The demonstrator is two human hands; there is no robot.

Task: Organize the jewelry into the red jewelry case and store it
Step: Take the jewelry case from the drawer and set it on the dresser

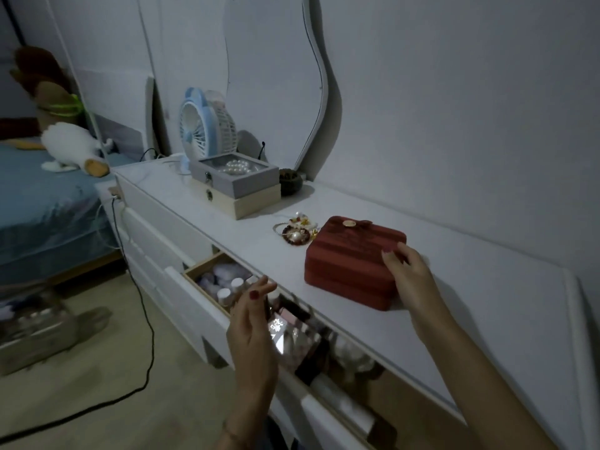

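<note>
The red jewelry case (349, 258) sits closed on the white dresser top (454, 306), a round gold clasp on its far edge. A small heap of jewelry (297, 230), with pearls, beads and bracelets, lies just left of the case. My right hand (410, 274) rests on the case's near right corner, fingers relaxed over its top and side. My left hand (251, 323) hovers with straight fingers over the open drawer (194, 287), holding nothing.
The open drawer holds small bottles and boxes. Farther back stand a grey box with pearls (232, 177) stacked on a beige box (256, 203), a blue desk fan (206, 134), a dark bowl (290, 181) and a wavy mirror (276, 76). A black cable (139, 303) runs across the floor.
</note>
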